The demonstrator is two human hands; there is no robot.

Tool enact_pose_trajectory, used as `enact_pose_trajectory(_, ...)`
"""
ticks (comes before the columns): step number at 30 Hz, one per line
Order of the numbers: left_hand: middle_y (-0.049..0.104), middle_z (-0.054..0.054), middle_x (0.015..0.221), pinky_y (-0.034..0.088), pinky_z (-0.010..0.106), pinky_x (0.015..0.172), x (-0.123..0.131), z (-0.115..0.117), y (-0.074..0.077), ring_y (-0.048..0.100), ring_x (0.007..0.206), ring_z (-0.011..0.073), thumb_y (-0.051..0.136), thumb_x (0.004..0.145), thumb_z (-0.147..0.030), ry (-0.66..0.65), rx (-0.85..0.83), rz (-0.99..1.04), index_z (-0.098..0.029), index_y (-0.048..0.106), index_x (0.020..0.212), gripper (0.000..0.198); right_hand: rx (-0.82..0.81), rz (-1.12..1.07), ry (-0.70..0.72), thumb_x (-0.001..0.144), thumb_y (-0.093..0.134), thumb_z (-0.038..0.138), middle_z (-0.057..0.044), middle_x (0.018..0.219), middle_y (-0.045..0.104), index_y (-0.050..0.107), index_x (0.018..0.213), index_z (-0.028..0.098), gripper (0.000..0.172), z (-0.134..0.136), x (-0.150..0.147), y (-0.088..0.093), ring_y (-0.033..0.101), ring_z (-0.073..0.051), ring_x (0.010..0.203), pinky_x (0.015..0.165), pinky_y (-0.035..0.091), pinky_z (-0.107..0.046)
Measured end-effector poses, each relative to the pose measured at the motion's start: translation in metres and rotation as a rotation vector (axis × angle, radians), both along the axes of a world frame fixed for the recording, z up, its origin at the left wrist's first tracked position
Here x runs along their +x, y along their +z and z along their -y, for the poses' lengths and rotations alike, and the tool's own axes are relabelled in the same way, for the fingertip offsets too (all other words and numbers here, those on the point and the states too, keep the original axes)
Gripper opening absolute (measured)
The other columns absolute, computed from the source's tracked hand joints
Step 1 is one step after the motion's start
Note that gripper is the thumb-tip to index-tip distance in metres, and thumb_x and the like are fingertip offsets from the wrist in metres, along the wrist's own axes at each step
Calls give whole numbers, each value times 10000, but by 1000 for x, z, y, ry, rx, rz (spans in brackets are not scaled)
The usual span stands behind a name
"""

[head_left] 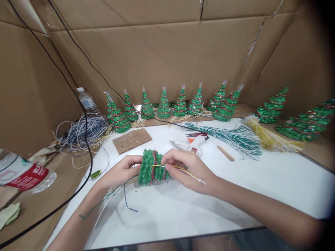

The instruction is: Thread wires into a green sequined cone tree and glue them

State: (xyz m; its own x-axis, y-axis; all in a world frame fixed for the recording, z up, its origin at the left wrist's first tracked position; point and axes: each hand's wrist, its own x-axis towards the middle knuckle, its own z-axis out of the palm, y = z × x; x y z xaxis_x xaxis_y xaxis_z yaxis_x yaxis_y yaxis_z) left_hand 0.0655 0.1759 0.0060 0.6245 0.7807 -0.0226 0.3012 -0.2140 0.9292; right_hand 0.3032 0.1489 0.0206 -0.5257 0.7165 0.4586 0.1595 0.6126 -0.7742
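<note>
A small green beaded tree with red trim lies on its side above the white table top. My left hand grips its left end, fingers curled round it. My right hand holds its right end and pinches a thin yellow wire that runs across the tree and sticks out over my wrist. Loose wire tails hang from the tree toward my left forearm.
Several finished green trees line the back by the cardboard wall, more at the right. Bundles of green wire and yellow wire, a glue gun, snips, a cardboard pad, tangled wire and bottles lie around.
</note>
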Motion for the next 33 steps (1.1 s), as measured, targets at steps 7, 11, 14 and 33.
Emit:
enact_pose_trajectory(7,700,43,912,454,259,789,-2,-1,0,593,825,179,555,865,-297,-11,46,-71,-133,714,918,234,-40,-44,-14,850,514,148,23,670,541,564,898,135,70,2,6,0,496,-61,573,494,351,-146)
enact_pose_trajectory(11,697,38,851,446,261,771,-4,-1,1,584,788,178,534,867,-303,-9,106,-138,-131,717,846,252,-26,-64,-10,848,508,131,21,656,549,563,871,133,60,6,11,7,493,-60,565,483,348,-145)
enact_pose_trajectory(14,683,29,793,442,273,785,-8,1,4,582,771,183,550,849,-299,-11,141,-167,-138,705,804,228,-14,-54,-9,846,515,131,23,645,543,564,860,133,50,7,12,11,483,-57,556,470,334,-143)
enact_pose_trajectory(33,546,4,699,372,213,612,-5,4,8,457,666,124,538,741,-73,58,332,-224,-133,623,683,119,93,1,-30,829,478,107,10,649,541,573,834,125,97,8,11,10,473,-60,561,487,338,-155)
